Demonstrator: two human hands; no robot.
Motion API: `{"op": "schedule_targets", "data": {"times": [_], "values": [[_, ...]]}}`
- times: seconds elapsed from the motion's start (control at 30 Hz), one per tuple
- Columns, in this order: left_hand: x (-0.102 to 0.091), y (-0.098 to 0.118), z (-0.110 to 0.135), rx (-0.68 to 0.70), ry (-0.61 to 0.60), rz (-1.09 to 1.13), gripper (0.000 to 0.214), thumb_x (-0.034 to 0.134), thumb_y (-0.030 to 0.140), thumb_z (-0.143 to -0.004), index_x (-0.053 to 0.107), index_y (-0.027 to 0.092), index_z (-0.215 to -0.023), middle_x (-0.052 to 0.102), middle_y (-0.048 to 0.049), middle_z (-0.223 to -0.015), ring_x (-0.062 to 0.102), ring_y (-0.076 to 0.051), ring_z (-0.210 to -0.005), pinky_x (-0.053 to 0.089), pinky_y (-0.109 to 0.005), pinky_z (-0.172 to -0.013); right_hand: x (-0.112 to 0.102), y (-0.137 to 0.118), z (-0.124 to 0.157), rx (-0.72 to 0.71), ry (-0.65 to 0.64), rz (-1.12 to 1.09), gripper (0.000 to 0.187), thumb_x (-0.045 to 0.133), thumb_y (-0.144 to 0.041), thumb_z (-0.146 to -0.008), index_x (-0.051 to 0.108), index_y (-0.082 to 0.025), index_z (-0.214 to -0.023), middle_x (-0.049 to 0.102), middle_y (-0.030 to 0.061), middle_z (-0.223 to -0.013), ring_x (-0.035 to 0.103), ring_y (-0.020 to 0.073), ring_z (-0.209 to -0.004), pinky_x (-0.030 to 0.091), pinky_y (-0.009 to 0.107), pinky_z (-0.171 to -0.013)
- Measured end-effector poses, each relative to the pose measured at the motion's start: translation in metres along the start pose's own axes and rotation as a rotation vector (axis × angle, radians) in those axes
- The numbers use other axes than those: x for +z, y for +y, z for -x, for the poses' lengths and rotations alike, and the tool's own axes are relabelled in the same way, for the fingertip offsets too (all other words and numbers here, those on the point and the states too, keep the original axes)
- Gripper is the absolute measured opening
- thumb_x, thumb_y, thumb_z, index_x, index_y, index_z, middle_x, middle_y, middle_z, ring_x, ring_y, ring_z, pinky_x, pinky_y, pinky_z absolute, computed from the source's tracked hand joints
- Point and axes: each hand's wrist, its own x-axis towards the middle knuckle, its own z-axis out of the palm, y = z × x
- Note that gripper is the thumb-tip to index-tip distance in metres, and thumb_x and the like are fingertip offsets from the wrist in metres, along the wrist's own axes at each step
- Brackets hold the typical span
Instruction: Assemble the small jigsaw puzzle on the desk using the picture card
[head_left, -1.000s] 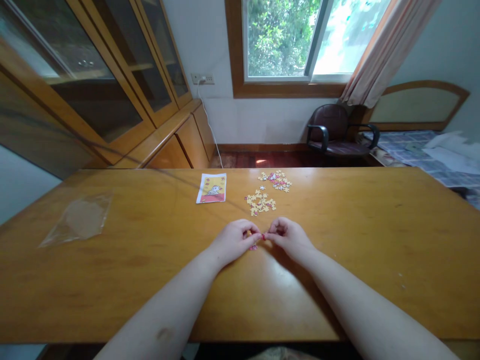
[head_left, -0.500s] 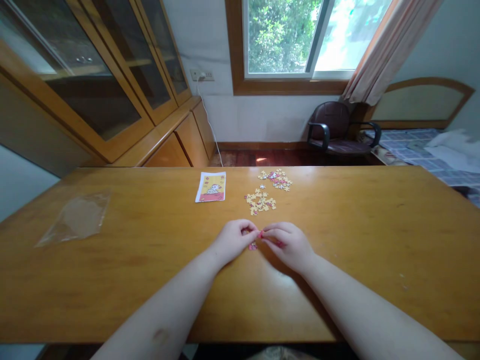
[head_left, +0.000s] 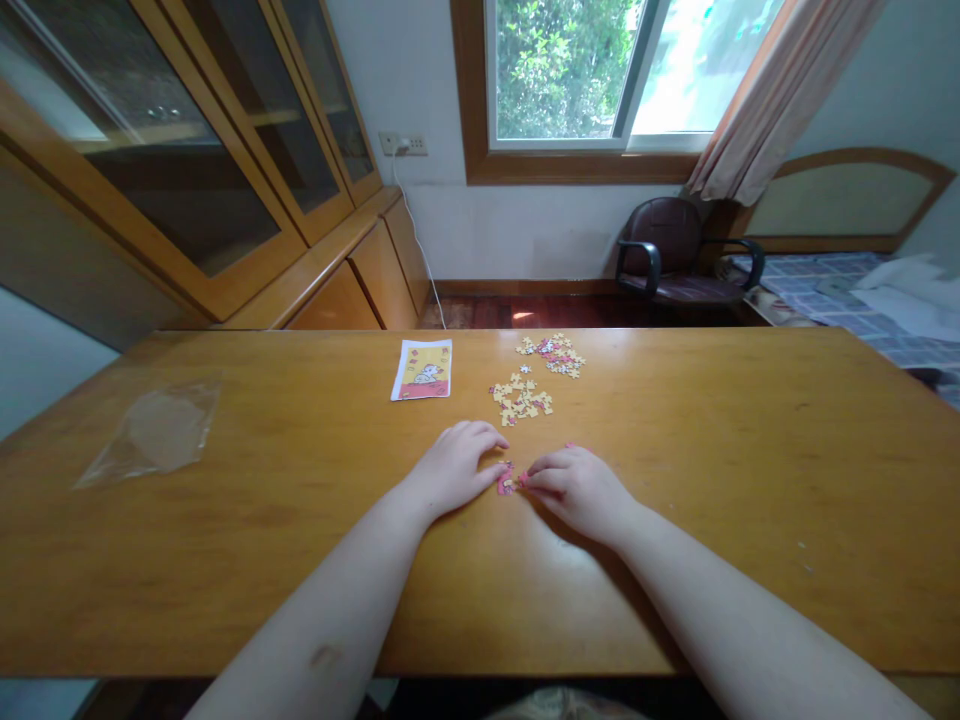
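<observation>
Puzzle piece [head_left: 523, 480], pinched in the grip of the right hand [head_left: 581, 488], just beside a pink cluster [head_left: 505, 485] on the bench [head_left: 697, 440]. At the cluster's edge, the thumb of the spread left hand [head_left: 452, 468]; farther left, a clear plastic bag [head_left: 159, 428], flat, contents indistinct.

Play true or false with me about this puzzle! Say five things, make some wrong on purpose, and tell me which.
1. The right hand holds a pink piece. True.
2. The card has yellow and pink on it. True.
3. The left hand is on the card. False: it is by some pink pieces.
4. The far pile is inside the bag. False: it lies on the table.
5. The chair stands beyond the table. True.
</observation>
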Motion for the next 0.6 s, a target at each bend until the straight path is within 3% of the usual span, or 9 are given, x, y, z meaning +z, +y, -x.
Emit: {"op": "schedule_targets", "data": {"times": [0.17,0.6], "values": [[0.0017,-0.004,-0.0006,0.052,-0.126,-0.018,0.022,0.065,0.035,-0.078,0.067,0.024,-0.097,0.066,-0.0043,-0.101,0.058,-0.021,-0.096,0.043,-0.033,-0.09,-0.0023,-0.0061,-0.0026,0.03,-0.117,-0.039,0.021,0.054,-0.026,-0.09,0.075,-0.026,-0.09,0.073,0.004,-0.092,0.066,0.0156,-0.08,0.045,0.028,-0.075],[0.0066,-0.0055,-0.0021,0.042,-0.13,-0.025,0.02,0.066,0.036,-0.078,0.068,0.023,-0.093,0.067,-0.0035,-0.095,0.059,-0.019,-0.091,0.044,-0.03,-0.084,0.0041,-0.0079,-0.0053,0.018,-0.136,-0.024,0.021,0.055,-0.025,-0.09,0.075,-0.024,-0.088,0.073,0.0039,-0.088,0.065,0.0152,-0.076,0.046,0.027,-0.073]]}}
